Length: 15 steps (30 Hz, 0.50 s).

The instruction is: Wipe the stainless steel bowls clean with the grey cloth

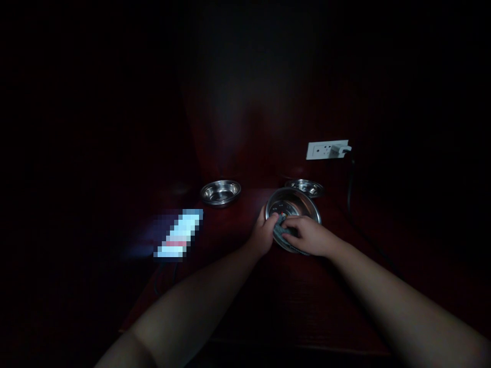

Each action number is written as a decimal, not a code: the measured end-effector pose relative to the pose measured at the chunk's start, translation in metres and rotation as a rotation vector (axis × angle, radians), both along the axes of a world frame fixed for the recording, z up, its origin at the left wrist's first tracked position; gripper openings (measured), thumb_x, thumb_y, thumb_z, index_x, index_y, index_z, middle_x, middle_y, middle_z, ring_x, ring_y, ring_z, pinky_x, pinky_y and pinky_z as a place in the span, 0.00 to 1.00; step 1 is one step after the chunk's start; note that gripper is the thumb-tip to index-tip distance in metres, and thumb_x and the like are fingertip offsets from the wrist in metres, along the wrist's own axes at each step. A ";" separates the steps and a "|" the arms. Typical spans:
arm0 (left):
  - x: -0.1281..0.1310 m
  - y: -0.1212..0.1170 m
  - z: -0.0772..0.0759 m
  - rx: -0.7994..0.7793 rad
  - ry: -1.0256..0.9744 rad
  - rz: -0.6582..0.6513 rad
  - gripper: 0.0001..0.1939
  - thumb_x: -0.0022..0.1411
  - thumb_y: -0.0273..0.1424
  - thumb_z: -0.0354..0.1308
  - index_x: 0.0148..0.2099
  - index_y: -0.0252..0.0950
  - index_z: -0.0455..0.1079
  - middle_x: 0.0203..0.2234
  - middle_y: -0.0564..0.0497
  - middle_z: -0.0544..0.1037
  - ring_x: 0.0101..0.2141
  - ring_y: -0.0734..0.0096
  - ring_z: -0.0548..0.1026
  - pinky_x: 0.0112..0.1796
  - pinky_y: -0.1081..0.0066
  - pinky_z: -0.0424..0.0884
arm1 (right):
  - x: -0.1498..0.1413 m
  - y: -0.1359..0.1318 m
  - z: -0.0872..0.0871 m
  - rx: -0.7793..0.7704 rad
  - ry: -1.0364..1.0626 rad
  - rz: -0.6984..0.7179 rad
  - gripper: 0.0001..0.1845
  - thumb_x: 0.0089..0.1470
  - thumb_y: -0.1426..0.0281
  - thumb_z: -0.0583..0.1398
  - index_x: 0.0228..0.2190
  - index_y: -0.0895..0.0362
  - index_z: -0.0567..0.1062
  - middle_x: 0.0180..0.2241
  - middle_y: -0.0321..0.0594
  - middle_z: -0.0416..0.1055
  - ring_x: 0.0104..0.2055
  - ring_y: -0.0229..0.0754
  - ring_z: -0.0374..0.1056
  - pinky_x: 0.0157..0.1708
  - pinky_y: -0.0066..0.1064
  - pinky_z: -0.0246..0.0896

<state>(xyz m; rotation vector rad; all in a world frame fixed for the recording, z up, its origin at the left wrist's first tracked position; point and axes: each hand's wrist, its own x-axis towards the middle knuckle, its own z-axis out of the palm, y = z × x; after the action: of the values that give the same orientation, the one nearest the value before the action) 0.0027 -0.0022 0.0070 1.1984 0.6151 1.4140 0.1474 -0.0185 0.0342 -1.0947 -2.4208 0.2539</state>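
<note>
A shiny steel bowl (305,200) is tilted toward me above the dark red table. My left hand (265,232) grips its left rim, with the thumb over the edge and the other fingers hidden behind. Inside the bowl, my right hand (309,235) has its fingers bent onto a grey-green cloth (282,232), which is pressed against the inner wall. Part of the cloth hangs over the near rim, beneath the right hand.
Another steel bowl (220,192) stands at the back left, and a steel dish (307,187) lies behind the held bowl. A lit, blurred-out screen (179,235) is at left. On the back wall, a socket (327,150) has a plug and black cable (350,189).
</note>
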 end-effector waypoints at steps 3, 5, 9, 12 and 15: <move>0.000 0.000 0.000 0.012 0.012 0.004 0.19 0.55 0.31 0.52 0.51 0.35 0.62 0.42 0.47 0.73 0.43 0.65 0.70 0.48 0.65 0.62 | 0.000 0.000 0.000 -0.003 0.007 0.004 0.06 0.50 0.69 0.55 0.26 0.57 0.71 0.27 0.40 0.70 0.31 0.40 0.65 0.33 0.30 0.58; 0.000 0.000 0.000 0.007 0.017 0.003 0.19 0.55 0.31 0.52 0.51 0.35 0.62 0.42 0.47 0.73 0.43 0.65 0.70 0.48 0.65 0.62 | 0.000 0.000 0.001 -0.003 0.010 0.005 0.06 0.50 0.69 0.55 0.25 0.57 0.71 0.27 0.40 0.70 0.30 0.39 0.64 0.32 0.30 0.57; 0.000 -0.001 0.002 -0.032 -0.001 -0.021 0.20 0.55 0.31 0.52 0.51 0.35 0.62 0.41 0.47 0.73 0.43 0.66 0.70 0.48 0.65 0.62 | 0.000 0.000 0.001 0.003 0.005 0.004 0.06 0.50 0.69 0.55 0.25 0.57 0.70 0.26 0.39 0.69 0.29 0.39 0.64 0.31 0.30 0.57; 0.001 -0.003 0.004 -0.030 -0.011 -0.026 0.20 0.55 0.31 0.52 0.51 0.35 0.62 0.40 0.48 0.73 0.42 0.66 0.70 0.47 0.65 0.62 | 0.000 -0.001 0.002 0.009 -0.001 0.010 0.06 0.50 0.69 0.55 0.25 0.57 0.70 0.25 0.39 0.69 0.29 0.39 0.63 0.31 0.30 0.57; 0.001 -0.003 0.004 -0.032 -0.005 -0.018 0.20 0.55 0.31 0.53 0.51 0.35 0.63 0.40 0.48 0.73 0.42 0.66 0.70 0.48 0.65 0.61 | -0.001 -0.001 0.003 0.017 0.007 0.015 0.07 0.50 0.69 0.55 0.24 0.57 0.70 0.25 0.39 0.69 0.29 0.39 0.63 0.31 0.31 0.57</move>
<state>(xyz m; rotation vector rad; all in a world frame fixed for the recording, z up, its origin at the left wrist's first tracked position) 0.0035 -0.0054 0.0109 1.1725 0.6202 1.3867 0.1467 -0.0196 0.0375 -1.0663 -2.4213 0.2412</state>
